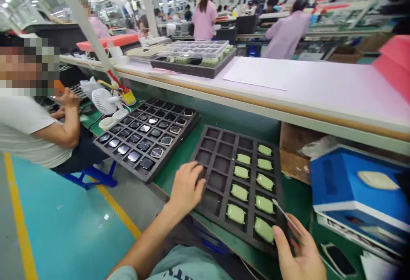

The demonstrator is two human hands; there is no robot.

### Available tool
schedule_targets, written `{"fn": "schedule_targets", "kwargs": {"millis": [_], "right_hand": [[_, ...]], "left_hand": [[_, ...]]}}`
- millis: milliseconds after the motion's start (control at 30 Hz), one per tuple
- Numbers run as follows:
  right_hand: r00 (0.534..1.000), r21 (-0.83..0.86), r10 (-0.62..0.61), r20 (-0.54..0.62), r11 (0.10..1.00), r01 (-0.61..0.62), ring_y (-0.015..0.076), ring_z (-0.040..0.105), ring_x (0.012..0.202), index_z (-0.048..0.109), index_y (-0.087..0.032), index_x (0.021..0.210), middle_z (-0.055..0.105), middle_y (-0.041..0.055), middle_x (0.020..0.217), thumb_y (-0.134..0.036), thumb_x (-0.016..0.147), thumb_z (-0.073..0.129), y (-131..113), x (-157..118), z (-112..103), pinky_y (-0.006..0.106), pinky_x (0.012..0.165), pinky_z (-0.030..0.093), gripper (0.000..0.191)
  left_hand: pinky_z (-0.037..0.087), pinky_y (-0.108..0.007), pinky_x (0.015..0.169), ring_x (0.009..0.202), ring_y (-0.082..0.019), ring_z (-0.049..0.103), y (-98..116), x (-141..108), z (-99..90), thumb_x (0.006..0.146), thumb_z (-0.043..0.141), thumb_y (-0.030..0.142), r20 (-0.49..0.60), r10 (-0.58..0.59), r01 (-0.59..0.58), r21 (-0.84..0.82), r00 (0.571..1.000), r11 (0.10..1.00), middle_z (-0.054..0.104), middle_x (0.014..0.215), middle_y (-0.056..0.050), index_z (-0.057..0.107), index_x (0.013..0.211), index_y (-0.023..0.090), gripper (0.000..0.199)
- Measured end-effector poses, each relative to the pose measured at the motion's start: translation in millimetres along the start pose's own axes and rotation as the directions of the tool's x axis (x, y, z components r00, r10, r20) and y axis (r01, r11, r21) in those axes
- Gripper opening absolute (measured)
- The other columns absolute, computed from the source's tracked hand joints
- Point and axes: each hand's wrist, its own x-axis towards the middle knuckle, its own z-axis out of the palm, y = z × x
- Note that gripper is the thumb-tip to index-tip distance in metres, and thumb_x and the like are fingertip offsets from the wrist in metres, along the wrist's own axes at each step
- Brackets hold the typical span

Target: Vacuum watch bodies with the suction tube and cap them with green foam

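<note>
A black compartment tray (224, 181) lies in front of me. Green rounded pieces (239, 192) sit in most of its two right-hand columns; the left columns show bare black compartments. Bent over the tray's left edge, the fingers of my left hand (185, 186) are closed on its rim. At the lower right corner, my right hand (299, 248) holds a thin pale stick (286, 215), whose tip reaches the right column beside a green piece. Its exact kind is unclear. The thumb is close to the tray's right edge.
A second black tray (153, 132) with dark, glossy watch-like pieces lies left, near a small white fan (105, 102). A co-worker (35, 126) sits beyond. A shelf (256, 72) spans ahead, bearing a stacked tray (192, 60). A blue box (352, 190) stands right.
</note>
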Motion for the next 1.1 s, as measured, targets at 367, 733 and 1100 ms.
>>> {"fn": "schedule_targets", "kwargs": {"millis": [367, 733, 1100], "right_hand": [[0.999, -0.201, -0.044, -0.029, 0.979, 0.037, 0.0481, 0.057, 0.127, 0.050, -0.017, 0.150, 0.060, 0.0226, 0.142, -0.073, 0.080, 0.060, 14.5, 13.3, 7.9, 0.066, 0.106, 0.044, 0.090], [0.971, -0.097, -0.205, -0.119, 0.976, 0.194, 0.0370, 0.058, 0.131, 0.059, -0.011, 0.142, 0.061, 0.0192, 0.142, -0.055, 0.090, 0.051, 4.9, 5.9, 13.9, 0.054, 0.115, 0.039, 0.068], [0.960, 0.045, -0.259, -0.108, 0.963, 0.265, 0.0335, 0.056, 0.135, 0.057, -0.017, 0.142, 0.059, 0.0176, 0.146, -0.047, 0.092, 0.056, 2.8, 8.6, 21.2, 0.058, 0.116, 0.041, 0.058]], "left_hand": [[0.041, -0.062, 0.110, 0.139, -0.044, 0.049, -89.2, -20.1, -71.2, 0.084, 0.055, 0.007, 0.025, -0.255, 0.193, 0.581, 0.967, 0.791, 0.056, 0.147, -0.024, 0.053, 0.144, 0.016, 0.061], [0.049, -0.048, 0.094, 0.096, -0.025, 0.068, -81.0, 89.3, -180.8, 0.094, 0.049, 0.030, 0.045, -0.292, 0.204, 0.616, 0.955, 0.761, 0.069, 0.095, -0.001, 0.063, 0.134, 0.018, 0.045], [0.048, -0.064, 0.097, 0.114, -0.038, 0.064, -56.3, 31.7, -112.0, 0.091, 0.042, 0.040, 0.121, -0.266, 0.182, 0.464, 0.956, 0.867, 0.070, 0.123, 0.002, 0.047, 0.142, 0.044, 0.051]]}}
